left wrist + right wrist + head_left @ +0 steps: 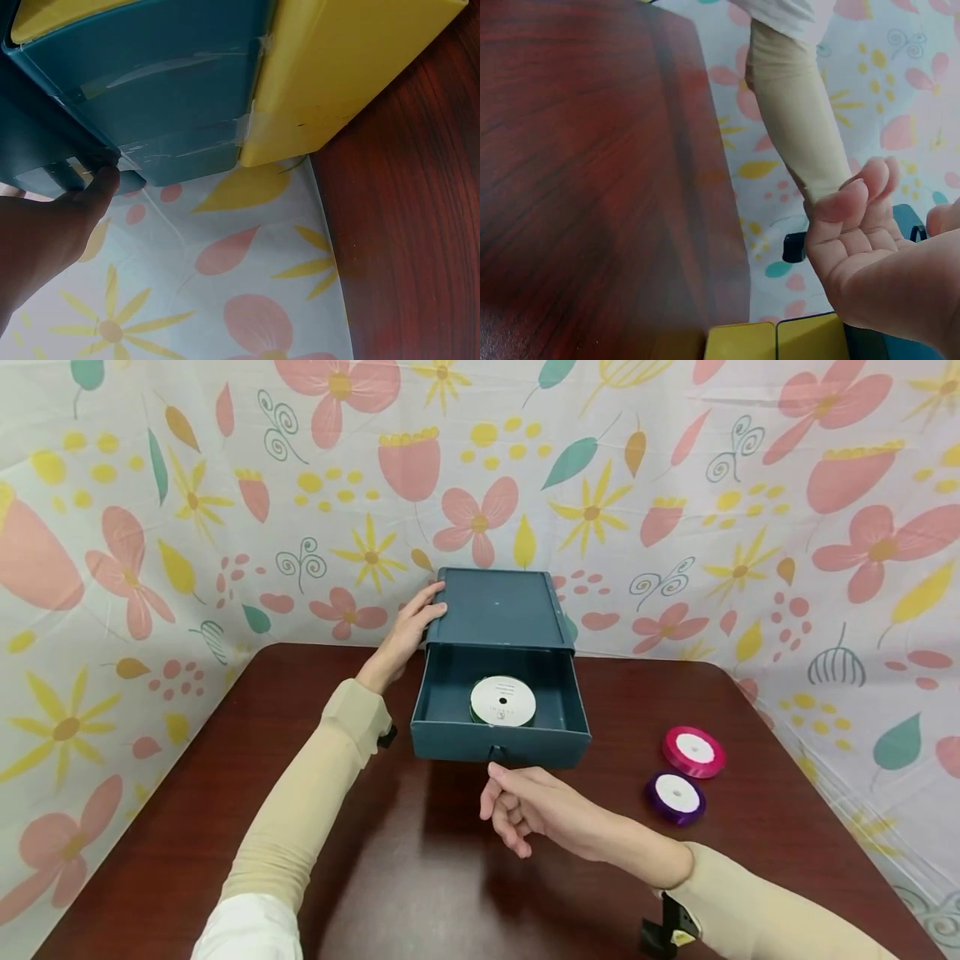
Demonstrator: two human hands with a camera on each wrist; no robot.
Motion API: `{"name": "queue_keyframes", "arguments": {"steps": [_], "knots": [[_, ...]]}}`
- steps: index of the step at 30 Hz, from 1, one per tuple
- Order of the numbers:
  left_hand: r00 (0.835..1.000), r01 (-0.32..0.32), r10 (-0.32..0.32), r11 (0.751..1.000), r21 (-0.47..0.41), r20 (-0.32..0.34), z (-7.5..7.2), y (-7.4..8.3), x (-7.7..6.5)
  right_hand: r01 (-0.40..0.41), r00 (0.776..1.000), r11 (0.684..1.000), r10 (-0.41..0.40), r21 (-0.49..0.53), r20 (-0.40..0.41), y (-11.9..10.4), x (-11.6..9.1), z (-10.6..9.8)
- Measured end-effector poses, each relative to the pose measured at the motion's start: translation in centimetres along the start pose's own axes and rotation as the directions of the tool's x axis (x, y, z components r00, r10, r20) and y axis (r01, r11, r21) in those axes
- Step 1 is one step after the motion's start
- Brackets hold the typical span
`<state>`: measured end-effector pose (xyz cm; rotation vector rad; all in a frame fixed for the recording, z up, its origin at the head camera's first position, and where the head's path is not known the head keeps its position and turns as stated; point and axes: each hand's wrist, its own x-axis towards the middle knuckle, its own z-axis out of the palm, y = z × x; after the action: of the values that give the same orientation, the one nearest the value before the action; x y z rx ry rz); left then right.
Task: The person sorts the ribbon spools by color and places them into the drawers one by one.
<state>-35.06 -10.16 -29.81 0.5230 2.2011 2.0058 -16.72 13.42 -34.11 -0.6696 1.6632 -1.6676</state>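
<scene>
left hand (408, 628) straight-fingered against box (498, 608); right hand (542, 808) relaxed near drawer (459, 741); white spool (516, 703) inside; ribbon spools (694, 750) right

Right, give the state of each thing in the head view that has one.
Drawer: open
White-faced spool: lying flat in the drawer
Pink ribbon spool: wound, flat on the table
Purple ribbon spool: wound, flat on the table
Left hand: resting on the blue cabinet
Right hand: fingers bent, holding nothing

drawer (457, 743): smooth plastic | table (390, 902): glossy wood | sleeve (300, 827): matt cloth | pink ribbon (702, 770): glossy
</scene>
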Motion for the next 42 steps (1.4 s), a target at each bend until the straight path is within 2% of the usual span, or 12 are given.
{"name": "queue_keyframes", "arguments": {"steps": [6, 11, 20, 32, 42], "knots": [[1.0, 0.0, 0.0, 1.0, 0.014, 0.003, -0.09, -0.03, -0.05, 0.039, 0.997, 0.999, -0.037, 0.028, -0.074, 0.18, 0.22, 0.19], [1.0, 0.0, 0.0, 1.0, 0.005, 0.0, -0.1, -0.05, -0.06, 0.045, 0.993, 0.996, -0.036, 0.071, -0.117, 0.21, 0.28, 0.37], [1.0, -0.007, 0.007, 1.0, 0.005, -0.005, -0.08, -0.01, -0.04, 0.054, 0.99, 0.992, -0.039, 0.11, -0.135, 0.11, 0.37, 0.71], [1.0, -0.002, 0.002, 1.0, 0.019, -0.002, -0.02, -0.02, -0.03, 0.089, 0.976, 0.995, -0.095, -0.035, -0.196, 0.89, 0.48, 0.67], [1.0, 0.004, -0.004, 1.0, 0.018, -0.005, 0.01, 0.06, -0.07, 0.1, 0.972, 0.993, -0.111, -0.061, -0.207, 0.92, 0.57, 0.68]]}}
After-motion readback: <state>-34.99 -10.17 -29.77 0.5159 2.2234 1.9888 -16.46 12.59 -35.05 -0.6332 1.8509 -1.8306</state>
